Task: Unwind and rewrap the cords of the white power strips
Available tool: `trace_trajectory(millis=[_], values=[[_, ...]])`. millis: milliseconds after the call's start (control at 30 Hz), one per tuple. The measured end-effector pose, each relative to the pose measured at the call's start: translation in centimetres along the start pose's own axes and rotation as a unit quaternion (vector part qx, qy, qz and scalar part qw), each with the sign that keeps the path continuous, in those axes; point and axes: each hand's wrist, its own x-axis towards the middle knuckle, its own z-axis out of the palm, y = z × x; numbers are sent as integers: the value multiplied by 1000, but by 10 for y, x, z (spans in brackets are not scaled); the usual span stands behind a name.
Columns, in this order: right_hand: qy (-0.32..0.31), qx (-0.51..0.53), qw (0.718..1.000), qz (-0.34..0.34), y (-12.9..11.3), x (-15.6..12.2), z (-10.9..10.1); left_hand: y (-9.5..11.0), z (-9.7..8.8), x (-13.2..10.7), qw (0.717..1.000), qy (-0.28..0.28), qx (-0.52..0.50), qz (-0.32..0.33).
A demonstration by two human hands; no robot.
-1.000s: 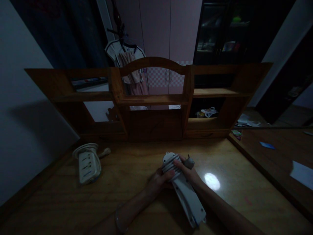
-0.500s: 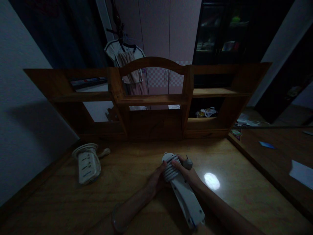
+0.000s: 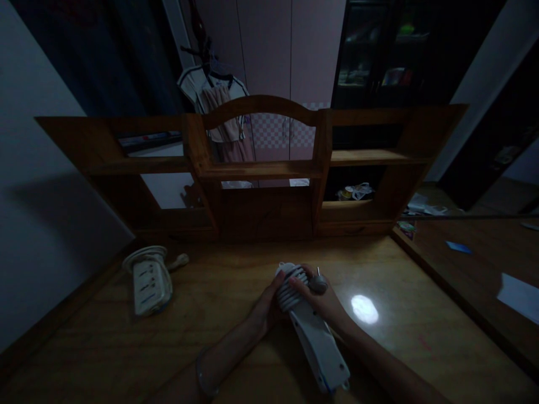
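A long white power strip (image 3: 319, 349) is held above the desk, its near end pointing toward me and down to the right. Its white cord (image 3: 290, 292) is wound in several turns around the far end. My left hand (image 3: 268, 303) grips that end from the left, thumb on the coils. From the right, my right hand (image 3: 322, 300) is closed around the coils, its thumb lying across them. The grey plug (image 3: 318, 284) sticks out by my right hand with its pins upward. Fingers under the strip are hidden.
At the left of the wooden desk (image 3: 202, 325) lies a second power strip (image 3: 150, 286) with its cord bundled. A wooden shelf unit (image 3: 265, 171) runs along the back edge. To the right, a lower wooden surface carries a blue card (image 3: 458, 247) and white paper (image 3: 519, 297).
Both hands and the held power strip have shifted slightly left. The plug has turned a little, so its pins show more clearly. The grip stays on the wound end.
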Motion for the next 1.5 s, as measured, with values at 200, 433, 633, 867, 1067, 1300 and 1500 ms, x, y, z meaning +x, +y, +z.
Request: trace_trajectory(millis=[200,433,633,867,1067,1300,1500], values=[[13,-22,1000,-6,0,0,1,1,2,-2,1000,-22,12,10],[3,1,1000,0,2,1,2,-7,-6,5,999,5,15,36],[-6,9,1000,17,0,-1,1,-7,-6,7,999,5,16,31],[-13,-3,1000,19,3,-2,1,-10,-11,9,999,5,34,42],[-15,2,1000,17,3,-2,2,-11,-11,10,999,20,28,28],[-11,28,999,22,4,-1,2,-12,-10,12,999,1,8,32],[9,135,985,104,1,7,-8,-10,-7,11,998,-67,5,20]])
